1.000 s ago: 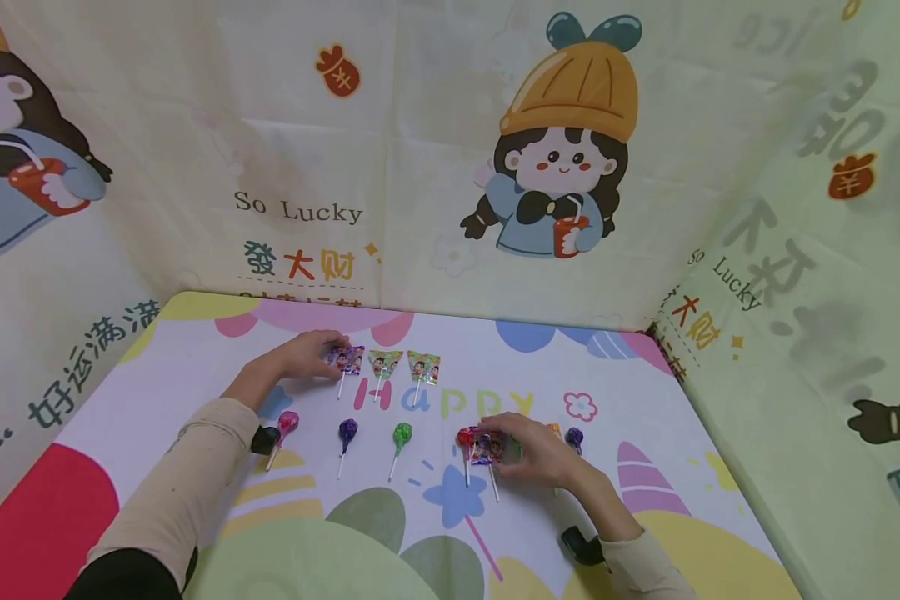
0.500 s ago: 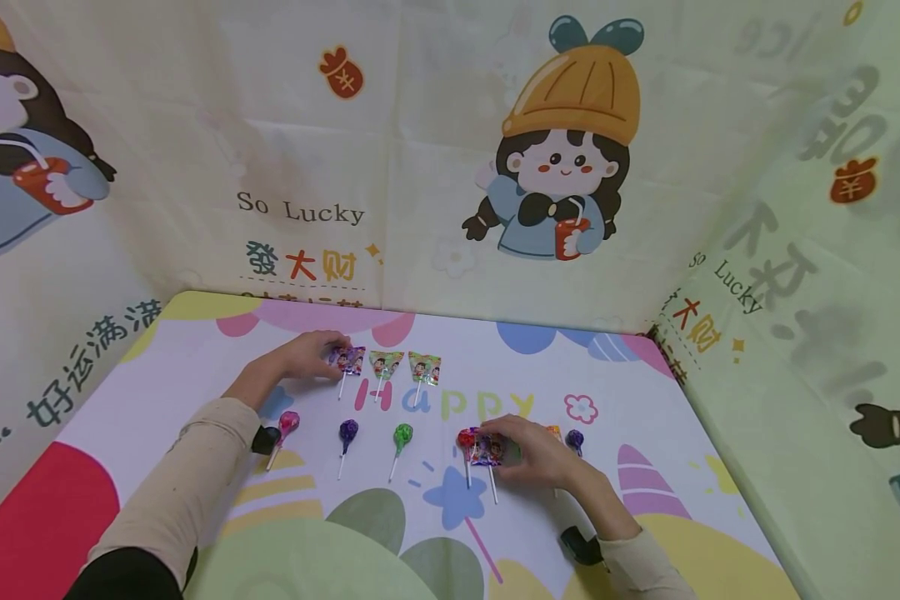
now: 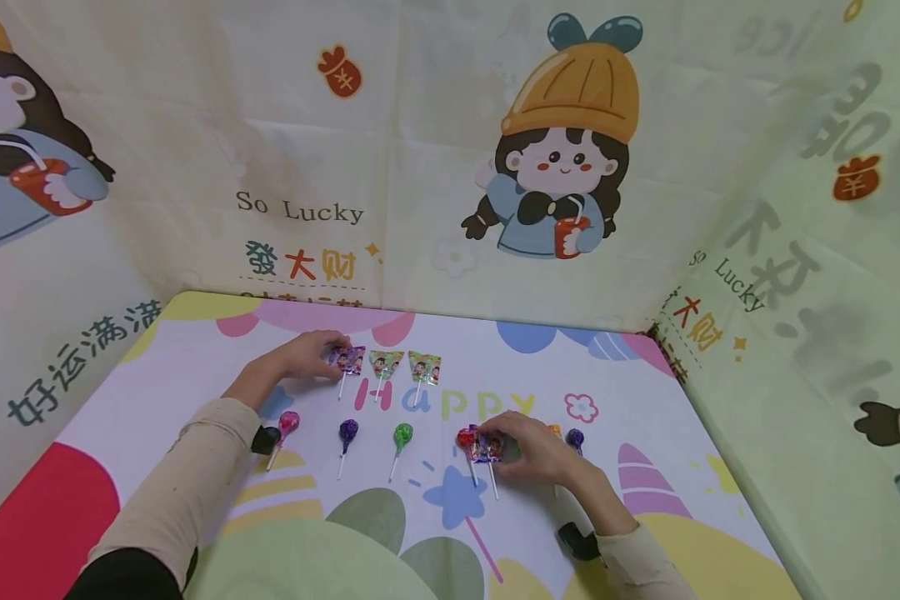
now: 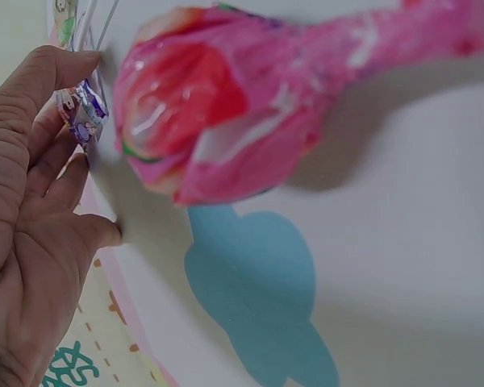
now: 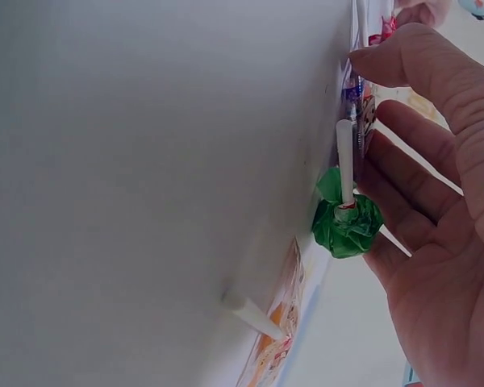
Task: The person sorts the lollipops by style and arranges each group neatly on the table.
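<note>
Left hand [image 3: 297,355] pinches the far purple lollipop [image 3: 351,360]; right hand [image 3: 532,450] pinches the near purple lollipop [image 3: 487,447].
Both lollipops are on the desk [image 3: 311,429], the near one close beside the red lollipop [image 3: 465,437]; a light grip on the wrapper edges would probably avoid nudging it. Both long axes follow the sticks: heads away, stick ends toward the person, the far one's leaning slightly left, the near one's slightly right.
</note>
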{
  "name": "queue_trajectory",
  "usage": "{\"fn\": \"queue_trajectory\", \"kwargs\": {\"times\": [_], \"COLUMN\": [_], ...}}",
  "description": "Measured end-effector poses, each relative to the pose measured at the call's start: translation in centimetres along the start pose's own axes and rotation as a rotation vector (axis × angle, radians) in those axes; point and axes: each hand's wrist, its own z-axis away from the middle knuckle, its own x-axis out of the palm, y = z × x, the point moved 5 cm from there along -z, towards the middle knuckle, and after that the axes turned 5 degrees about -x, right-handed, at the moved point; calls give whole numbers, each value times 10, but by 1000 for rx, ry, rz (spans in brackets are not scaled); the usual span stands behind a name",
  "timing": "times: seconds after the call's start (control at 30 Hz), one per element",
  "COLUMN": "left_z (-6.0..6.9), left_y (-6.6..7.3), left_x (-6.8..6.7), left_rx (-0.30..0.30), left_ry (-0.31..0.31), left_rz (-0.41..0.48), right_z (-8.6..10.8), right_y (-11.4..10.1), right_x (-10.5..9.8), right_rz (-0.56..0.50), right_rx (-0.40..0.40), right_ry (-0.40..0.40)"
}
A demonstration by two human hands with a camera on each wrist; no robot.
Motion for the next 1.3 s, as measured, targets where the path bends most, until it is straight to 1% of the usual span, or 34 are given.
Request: {"fn": "queue_trajectory", "kwargs": {"times": [0.17, 0.37, 0.6, 0.83, 1.1, 1.3], "left_z": [-1, -1, 0, 2, 0, 0], "left_y": [-2, -4, -2, 1, -3, -3], "left_x": [0, 2, 1, -1, 1, 0], "left_rx": [8, 0, 9, 13, 12, 11], "left_ry": [4, 5, 5, 8, 11, 14], "left_rz": [-3, 2, 7, 12, 3, 3], "right_z": [1, 3, 4, 4, 1, -3], "right_y": [1, 2, 2, 1, 0, 0], "right_x": [0, 1, -3, -7, -12, -17], "right_rz": [-2, -21, -22, -44, 5, -6], "right_rx": [3, -11, -33, -19, -33, -35], "right_ry": [13, 25, 47, 57, 72, 88]}}
